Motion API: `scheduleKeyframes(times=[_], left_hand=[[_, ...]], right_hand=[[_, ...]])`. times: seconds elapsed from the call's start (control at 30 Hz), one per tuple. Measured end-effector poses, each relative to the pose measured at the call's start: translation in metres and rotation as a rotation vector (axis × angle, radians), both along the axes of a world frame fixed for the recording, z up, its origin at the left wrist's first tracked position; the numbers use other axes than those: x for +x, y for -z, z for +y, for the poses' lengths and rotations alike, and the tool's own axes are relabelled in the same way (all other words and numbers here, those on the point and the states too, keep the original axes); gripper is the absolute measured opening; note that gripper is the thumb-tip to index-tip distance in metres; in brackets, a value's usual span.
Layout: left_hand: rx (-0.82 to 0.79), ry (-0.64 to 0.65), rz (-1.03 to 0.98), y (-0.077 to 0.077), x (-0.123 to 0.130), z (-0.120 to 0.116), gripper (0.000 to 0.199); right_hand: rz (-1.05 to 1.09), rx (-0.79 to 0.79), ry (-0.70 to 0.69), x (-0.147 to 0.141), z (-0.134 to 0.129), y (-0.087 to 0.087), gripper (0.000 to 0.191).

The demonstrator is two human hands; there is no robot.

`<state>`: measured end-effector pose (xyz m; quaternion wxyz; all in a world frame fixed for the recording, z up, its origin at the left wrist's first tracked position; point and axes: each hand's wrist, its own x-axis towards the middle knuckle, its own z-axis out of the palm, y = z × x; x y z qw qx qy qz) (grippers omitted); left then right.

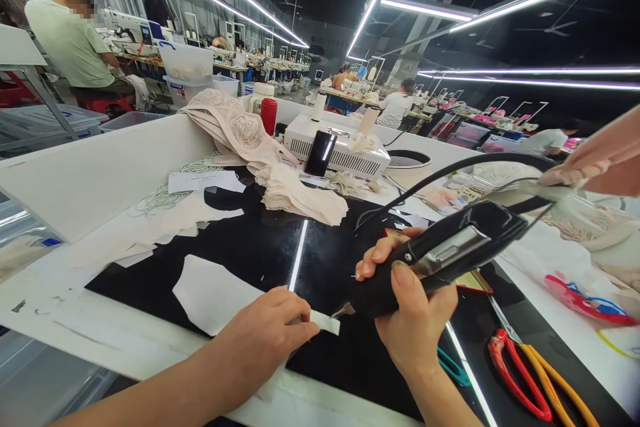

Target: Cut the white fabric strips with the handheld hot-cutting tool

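Observation:
My left hand (265,340) is closed, its thumb and fingertips pinching the narrow end of a white cut fabric piece (215,293). That piece lies on the glossy black work surface (260,247), and a short end of it sticks out past my fingertips. My right hand (413,310) wraps round a bulky black corded hand tool (435,253) with a metal lever along its side. Its slim metal tip meets or hovers just over the strip's end; I cannot tell which. Red-and-orange-handled scissors (520,373) lie to the right of my right hand.
Beyond my hands sit stacked beige fabric pieces (300,193), lace bra cups (240,120), a dark phone (320,153) and a white vented box (337,147). More cut pieces (155,227) lie at left. The tool's black cable (450,167) arches at right. A person (70,47) sits far left.

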<state>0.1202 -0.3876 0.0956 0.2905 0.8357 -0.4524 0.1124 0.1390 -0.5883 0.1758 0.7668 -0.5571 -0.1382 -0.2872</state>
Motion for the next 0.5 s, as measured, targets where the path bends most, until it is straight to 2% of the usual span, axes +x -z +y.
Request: scheduleKeyframes(times=[0.17,0.5], left_hand=[[-0.011,0.003,-0.003,-0.003,0.001,-0.001,0.036],[0.006,0.028,0.048,-0.002,0.001,0.004,0.037]], right_hand=[[0.028,-0.027,0.008,-0.002,0.000,0.003,0.033],[0.001,0.028,-0.039,-0.009,0.011,-0.005,0.036]])
